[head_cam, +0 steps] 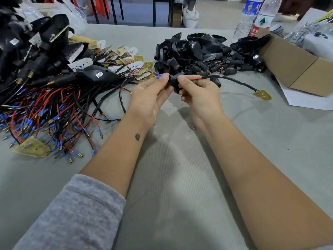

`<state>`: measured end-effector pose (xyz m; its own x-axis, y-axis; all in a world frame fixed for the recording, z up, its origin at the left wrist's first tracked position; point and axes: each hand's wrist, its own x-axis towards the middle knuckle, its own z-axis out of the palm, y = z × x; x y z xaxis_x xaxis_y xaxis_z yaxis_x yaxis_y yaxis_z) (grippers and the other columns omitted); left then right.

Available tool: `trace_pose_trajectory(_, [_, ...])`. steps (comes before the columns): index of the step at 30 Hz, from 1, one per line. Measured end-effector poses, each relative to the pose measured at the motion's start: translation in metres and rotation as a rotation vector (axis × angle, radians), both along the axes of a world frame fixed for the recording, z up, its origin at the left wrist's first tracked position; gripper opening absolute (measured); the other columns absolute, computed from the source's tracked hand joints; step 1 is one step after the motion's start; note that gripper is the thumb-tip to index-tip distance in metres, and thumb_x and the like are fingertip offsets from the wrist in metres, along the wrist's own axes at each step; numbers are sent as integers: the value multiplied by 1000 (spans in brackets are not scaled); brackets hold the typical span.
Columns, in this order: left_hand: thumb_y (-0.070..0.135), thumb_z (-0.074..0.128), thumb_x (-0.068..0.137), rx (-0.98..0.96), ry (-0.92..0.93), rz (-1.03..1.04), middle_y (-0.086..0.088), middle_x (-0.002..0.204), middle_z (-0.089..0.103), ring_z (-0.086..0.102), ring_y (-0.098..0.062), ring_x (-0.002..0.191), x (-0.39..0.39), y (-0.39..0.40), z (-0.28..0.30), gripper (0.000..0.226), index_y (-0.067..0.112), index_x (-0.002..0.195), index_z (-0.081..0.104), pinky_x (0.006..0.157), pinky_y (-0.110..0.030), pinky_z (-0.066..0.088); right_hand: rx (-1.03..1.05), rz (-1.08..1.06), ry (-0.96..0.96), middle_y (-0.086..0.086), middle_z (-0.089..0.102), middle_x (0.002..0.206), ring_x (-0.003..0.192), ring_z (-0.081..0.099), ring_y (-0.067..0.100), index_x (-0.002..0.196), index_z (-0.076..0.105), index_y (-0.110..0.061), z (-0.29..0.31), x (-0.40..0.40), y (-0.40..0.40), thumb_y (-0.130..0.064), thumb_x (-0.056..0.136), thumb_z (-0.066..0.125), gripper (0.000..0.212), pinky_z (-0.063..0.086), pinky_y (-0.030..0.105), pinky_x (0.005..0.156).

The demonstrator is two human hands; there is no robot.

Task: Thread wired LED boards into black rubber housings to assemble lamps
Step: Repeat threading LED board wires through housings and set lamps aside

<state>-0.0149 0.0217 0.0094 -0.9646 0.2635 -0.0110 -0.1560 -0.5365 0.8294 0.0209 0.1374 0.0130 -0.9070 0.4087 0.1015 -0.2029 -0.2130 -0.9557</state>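
A black rubber housing (174, 83) is held between both hands above the table's middle. My left hand (150, 95) grips its left side, where blue-sleeved wire ends (158, 75) stick out past my fingertips. My right hand (199, 95) pinches the housing's right side and the red and black wires (193, 79) entering it. The black cable (234, 81) runs right to a yellow LED board (262, 94) lying on the table.
A tangle of wired LED boards (54, 109) and finished lamps (45, 51) fills the left. A heap of empty black housings (201, 53) lies at the back centre. A cardboard box (295, 65), white paper (306, 101) and two water bottles (252, 17) stand at the right.
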Motion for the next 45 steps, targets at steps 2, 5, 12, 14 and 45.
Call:
trace_pose_trajectory(2, [11,53,99,-57,1,-34,-5,95,71,67,-11,86,1,0,0,14,6,102,66,83,-21,56,6,16,-24,0,64,65,53,54,7,77,69,-9,0,0,1,-8,88,69,12,44,20,51])
trace_pose_trajectory(5, [21,48,102,-169,60,-78,3,98,71,68,-12,90,3,0,-1,19,20,101,67,88,-27,54,26,18,-35,-2,64,63,52,54,6,76,68,-10,-1,1,0,-10,89,69,13,45,19,52])
trace_pose_trajectory(12, [25,40,105,-33,-11,65,-6,94,73,73,-25,86,2,-3,1,26,17,92,61,68,-36,59,275,-232,-195,1,41,129,117,52,16,114,53,-21,3,1,1,-38,73,84,54,46,31,100])
trace_pose_trajectory(14, [23,39,105,18,-21,94,-8,90,74,74,-26,84,0,-4,1,26,14,93,60,68,-34,59,208,-58,-131,1,48,132,114,56,11,128,46,-22,1,5,3,-28,75,83,65,52,28,90])
trace_pose_trajectory(45, [21,54,100,-121,47,50,6,94,74,68,-14,90,1,-5,-1,16,22,103,70,75,-27,57,-276,242,50,8,67,96,79,65,18,114,53,-11,-2,3,9,7,87,61,34,55,26,75])
